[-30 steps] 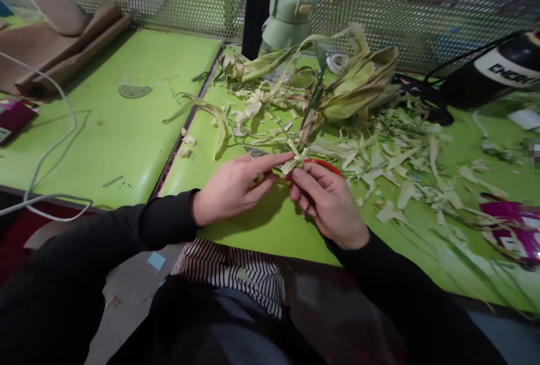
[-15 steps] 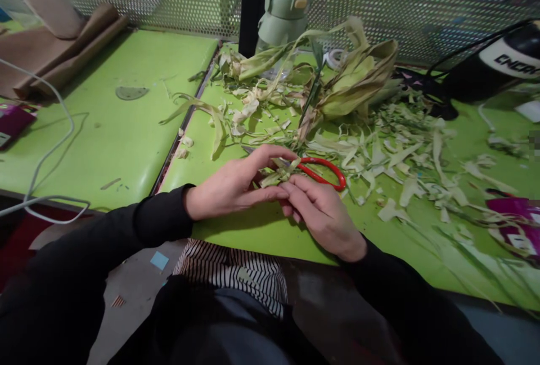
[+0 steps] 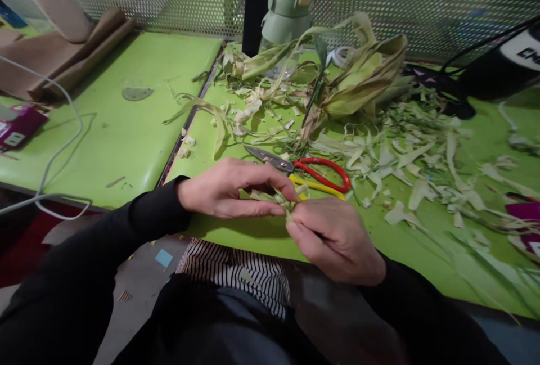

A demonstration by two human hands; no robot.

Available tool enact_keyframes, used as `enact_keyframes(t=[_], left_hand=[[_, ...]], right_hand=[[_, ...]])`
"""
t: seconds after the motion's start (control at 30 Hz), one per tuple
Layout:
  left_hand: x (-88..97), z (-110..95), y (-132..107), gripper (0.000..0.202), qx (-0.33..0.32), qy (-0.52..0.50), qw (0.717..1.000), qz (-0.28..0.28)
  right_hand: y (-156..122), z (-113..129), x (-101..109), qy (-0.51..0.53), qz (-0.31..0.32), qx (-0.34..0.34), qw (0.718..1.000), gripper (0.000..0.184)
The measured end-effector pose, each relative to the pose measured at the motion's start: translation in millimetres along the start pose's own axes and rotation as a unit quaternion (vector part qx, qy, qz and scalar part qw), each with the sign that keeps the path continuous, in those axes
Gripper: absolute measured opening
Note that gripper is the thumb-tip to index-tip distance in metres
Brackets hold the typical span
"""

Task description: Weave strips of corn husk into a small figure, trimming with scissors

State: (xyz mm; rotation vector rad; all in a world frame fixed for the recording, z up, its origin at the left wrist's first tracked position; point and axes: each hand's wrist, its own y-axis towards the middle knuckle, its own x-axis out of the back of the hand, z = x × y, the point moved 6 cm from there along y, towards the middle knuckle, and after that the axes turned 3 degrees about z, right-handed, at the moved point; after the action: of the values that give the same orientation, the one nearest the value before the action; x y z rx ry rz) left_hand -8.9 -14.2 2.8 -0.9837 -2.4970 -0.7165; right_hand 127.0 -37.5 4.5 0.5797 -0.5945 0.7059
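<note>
Just above the table's front edge, my left hand (image 3: 240, 188) pinches a small knotted piece of corn husk (image 3: 282, 198) between thumb and fingers. My right hand (image 3: 337, 235) is closed on the right end of the same husk piece, its fingers curled in. Both hands nearly meet at the husk, which they partly hide. Right behind them lie scissors (image 3: 291, 167) with one red and one yellow handle, blades pointing left. A bundle of dry corn husks (image 3: 358, 84) rests farther back, with shredded husk strips (image 3: 392, 157) scattered around it.
A pale green bottle (image 3: 289, 13) and a black phone (image 3: 255, 13) stand by the perforated metal screen (image 3: 181, 5). At the left are brown paper (image 3: 84, 55), a tilted bottle (image 3: 63, 8), a white cable (image 3: 78, 123) and a purple box (image 3: 21, 126). A black object (image 3: 498, 64) stands at right.
My right hand has moved down and right and closed into a tighter grip on the husk. My left hand has lowered slightly, and more of the scissors shows behind it.
</note>
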Motion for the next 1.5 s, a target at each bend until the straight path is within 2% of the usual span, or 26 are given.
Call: enact_keyframes(t=[0.2,0.27,0.33,0.47,0.57,0.7,0.8,0.9,0.97,1.07,1.13,1.23,1.37,1.43,1.5], left_hand=[[-0.4,0,1,0.017,-0.005,-0.011,0.999,0.032],[-1.8,4,2,0.018,0.012,-0.033,0.999,0.038],[0.0,12,3,0.028,0.041,-0.074,0.996,0.012],[5.0,28,3,0.055,0.109,-0.17,0.977,-0.072],[0.3,32,4,0.045,0.121,-0.216,0.967,-0.06],[0.7,34,4,0.033,0.129,-0.25,0.958,-0.051],[0.8,39,1,0.043,0.164,-0.328,0.93,-0.02],[-5.5,42,-3,0.049,0.222,-0.434,0.873,0.018],[-8.2,46,-6,0.046,0.269,-0.456,0.848,-0.011],[-11.1,48,-6,0.042,0.303,-0.455,0.834,-0.077],[-13.2,46,-4,0.039,0.294,-0.45,0.839,-0.089],[-12.5,41,0,0.031,0.27,-0.405,0.87,-0.079],[6.6,37,9,0.02,0.22,-0.219,0.942,-0.126],[16.1,37,15,0.018,0.196,-0.136,0.96,-0.145],[20.0,40,21,0.017,0.188,-0.11,0.967,-0.136]], right_hand=[[-2,10,-5,-0.039,-0.003,0.096,0.995,0.032],[-3,6,-7,-0.037,-0.002,0.098,0.994,0.031],[-2,-5,-8,-0.01,0.0,0.053,0.999,0.03],[0,-33,-7,0.112,-0.009,-0.112,0.987,0.028],[2,-45,-11,0.182,-0.017,-0.187,0.965,0.031],[4,-49,-14,0.247,-0.044,-0.211,0.945,0.03],[3,-47,-12,0.241,-0.033,-0.199,0.949,0.029],[5,-45,-1,0.136,-0.018,-0.158,0.978,0.026],[7,-46,6,0.067,-0.019,-0.127,0.989,0.023],[10,-47,10,0.023,-0.009,-0.093,0.995,0.018],[12,-48,11,0.004,-0.007,-0.082,0.997,0.018],[13,-50,12,-0.01,-0.019,-0.084,0.996,0.02],[19,-55,15,0.019,-0.035,-0.13,0.991,0.023],[26,-56,19,0.027,-0.037,-0.147,0.988,0.026],[35,-54,26,0.011,-0.039,-0.136,0.99,0.026]])
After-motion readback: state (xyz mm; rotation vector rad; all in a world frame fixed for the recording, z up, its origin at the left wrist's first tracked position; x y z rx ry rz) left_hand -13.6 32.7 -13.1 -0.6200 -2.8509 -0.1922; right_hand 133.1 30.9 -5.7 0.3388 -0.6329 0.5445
